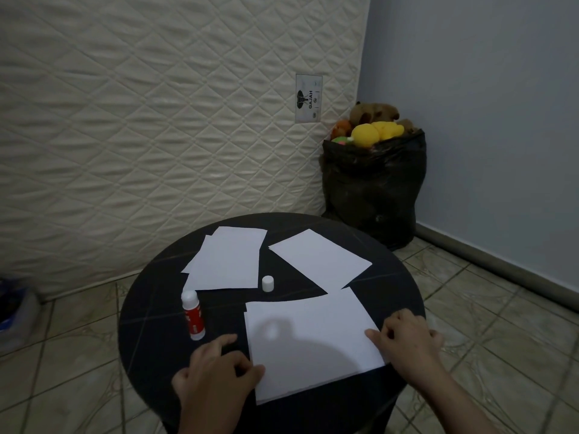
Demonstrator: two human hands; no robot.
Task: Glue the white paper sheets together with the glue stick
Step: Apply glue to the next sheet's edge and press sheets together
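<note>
Cap (268, 283) between sheets, glue stick (193, 315) left, toy bag (374, 189) behind

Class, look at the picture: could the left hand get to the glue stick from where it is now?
Probably yes. The left hand rests at the near paper sheet's edge, and the glue stick stands just beyond it with only bare table between.
</note>
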